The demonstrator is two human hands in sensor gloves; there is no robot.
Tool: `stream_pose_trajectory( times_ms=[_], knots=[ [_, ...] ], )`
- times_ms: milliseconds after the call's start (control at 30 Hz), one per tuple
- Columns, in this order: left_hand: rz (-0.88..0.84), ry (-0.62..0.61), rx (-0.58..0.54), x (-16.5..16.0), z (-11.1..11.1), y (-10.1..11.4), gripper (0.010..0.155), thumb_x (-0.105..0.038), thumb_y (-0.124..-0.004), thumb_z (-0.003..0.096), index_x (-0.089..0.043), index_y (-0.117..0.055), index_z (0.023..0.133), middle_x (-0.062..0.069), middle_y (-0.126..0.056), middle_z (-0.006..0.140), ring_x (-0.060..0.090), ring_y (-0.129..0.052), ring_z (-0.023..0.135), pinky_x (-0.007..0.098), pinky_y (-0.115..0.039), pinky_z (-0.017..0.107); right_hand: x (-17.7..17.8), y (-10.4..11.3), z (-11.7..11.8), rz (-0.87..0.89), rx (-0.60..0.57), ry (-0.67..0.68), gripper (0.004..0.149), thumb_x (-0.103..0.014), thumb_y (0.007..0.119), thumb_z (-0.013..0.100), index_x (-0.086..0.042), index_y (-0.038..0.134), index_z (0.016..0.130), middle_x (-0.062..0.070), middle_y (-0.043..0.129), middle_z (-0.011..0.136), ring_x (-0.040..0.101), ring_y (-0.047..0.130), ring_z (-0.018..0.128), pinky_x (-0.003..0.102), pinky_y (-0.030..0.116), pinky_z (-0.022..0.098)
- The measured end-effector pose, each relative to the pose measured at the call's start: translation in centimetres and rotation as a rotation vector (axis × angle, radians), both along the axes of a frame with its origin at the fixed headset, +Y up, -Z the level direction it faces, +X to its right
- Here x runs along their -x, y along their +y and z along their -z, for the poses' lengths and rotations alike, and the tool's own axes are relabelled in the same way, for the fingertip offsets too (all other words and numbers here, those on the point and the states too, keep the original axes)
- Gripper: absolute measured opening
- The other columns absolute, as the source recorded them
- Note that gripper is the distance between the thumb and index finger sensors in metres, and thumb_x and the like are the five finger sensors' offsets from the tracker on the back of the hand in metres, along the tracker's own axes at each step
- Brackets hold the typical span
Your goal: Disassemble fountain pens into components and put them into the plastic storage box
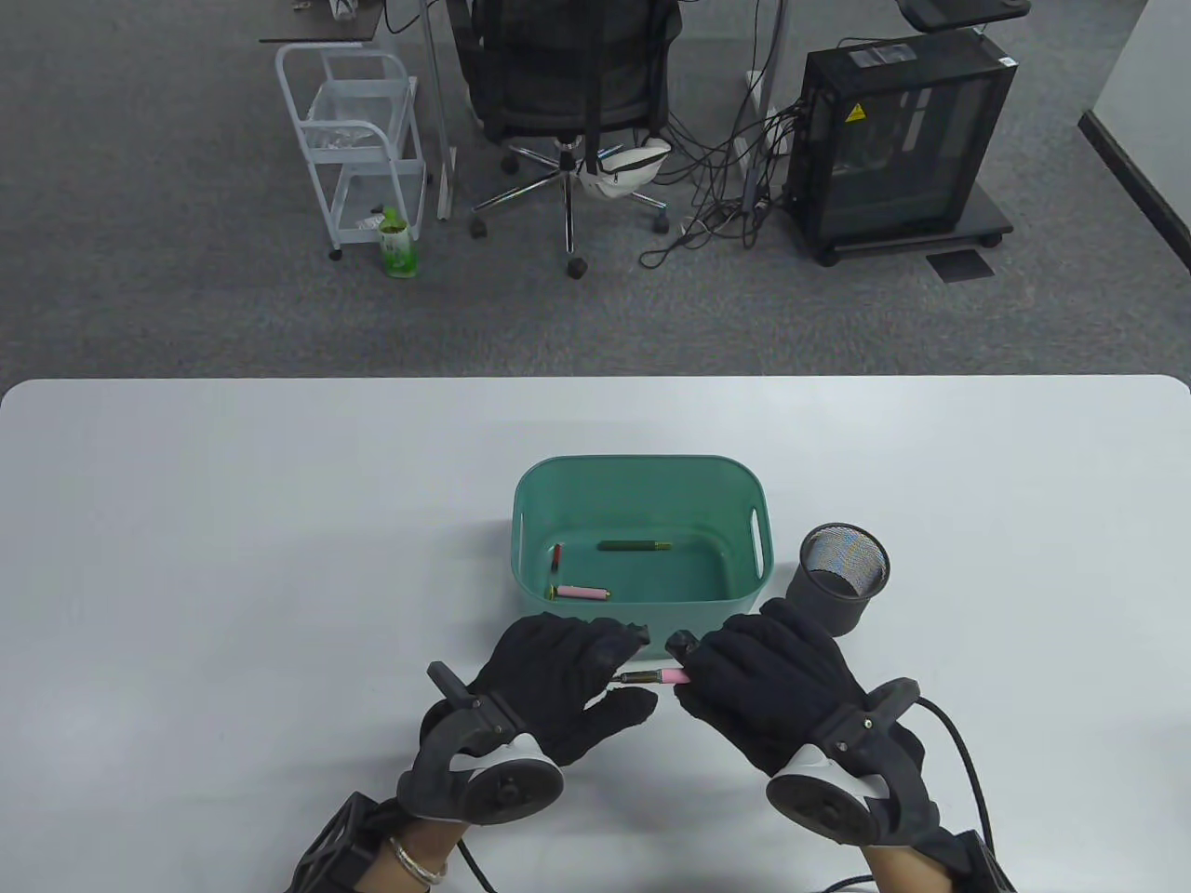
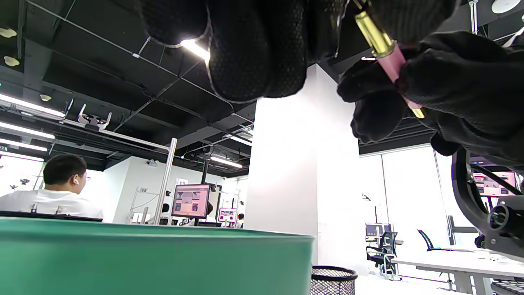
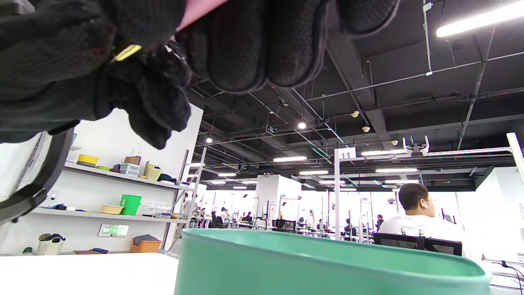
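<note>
White tabletop carries a green plastic storage box just beyond both hands, with three pen parts (green, red, pink) lying inside. Left hand and right hand meet in front of it, each pinching one end of a pink pen. Beside the right hand's knuckles stands a black mesh cup.

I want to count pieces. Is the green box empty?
No. The green box holds three pieces: a dark green, a pink and a small red.
</note>
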State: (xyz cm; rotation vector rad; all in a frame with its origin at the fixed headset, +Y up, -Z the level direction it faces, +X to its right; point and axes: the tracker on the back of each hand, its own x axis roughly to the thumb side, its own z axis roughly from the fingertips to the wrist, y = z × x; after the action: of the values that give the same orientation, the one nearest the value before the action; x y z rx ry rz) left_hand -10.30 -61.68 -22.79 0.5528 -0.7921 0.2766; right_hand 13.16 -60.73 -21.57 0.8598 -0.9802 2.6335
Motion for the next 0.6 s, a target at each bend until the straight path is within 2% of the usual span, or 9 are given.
stream_pose_trajectory(
  times_ms=[200, 433, 600],
  knots=[
    [0.001, -0.010, -0.043, -0.29, -0.45, 0.02, 0.045, -0.049, -0.071, 0.0644, -0.017, -0.076, 0.095, 0.003, -0.095, 0.087, 0.019, -0.096, 0.072, 0.045, -0.073, 0.067, 0.06, -0.07, -0.03, -0.003, 0.001, 0.002, 0.045, -0.053, 0.073, 0.052, -0.034, 0.087, 0.091, -0.013, 0.092, 0.078, 0.015, 0.089, 0.079, 0.048, 0.063, 0.074],
    [0.006, -0.017, -0.034, -0.28, -0.48, 0.01, 0.044, -0.049, -0.068, 0.0654, -0.015, -0.079, 0.092, 0.004, -0.098, 0.082, 0.019, -0.098, 0.067, 0.045, -0.074, 0.065, 0.10, -0.10, -0.07, -0.003, -0.001, 0.007, 0.045, -0.053, 0.073, 0.052, -0.034, 0.088, 0.091, -0.012, 0.092, 0.078, 0.015, 0.089, 0.079, 0.048, 0.063, 0.074],
    [0.001, -0.032, -0.011, -0.19, -0.31, 0.01, 0.047, -0.048, -0.061, 0.0665, -0.013, -0.087, 0.084, 0.003, -0.104, 0.070, 0.019, -0.102, 0.057, 0.044, -0.078, 0.059, 0.21, -0.17, -0.09, -0.006, 0.000, 0.011, 0.045, -0.053, 0.073, 0.052, -0.034, 0.087, 0.091, -0.012, 0.092, 0.079, 0.015, 0.089, 0.080, 0.048, 0.063, 0.074]
  ],
)
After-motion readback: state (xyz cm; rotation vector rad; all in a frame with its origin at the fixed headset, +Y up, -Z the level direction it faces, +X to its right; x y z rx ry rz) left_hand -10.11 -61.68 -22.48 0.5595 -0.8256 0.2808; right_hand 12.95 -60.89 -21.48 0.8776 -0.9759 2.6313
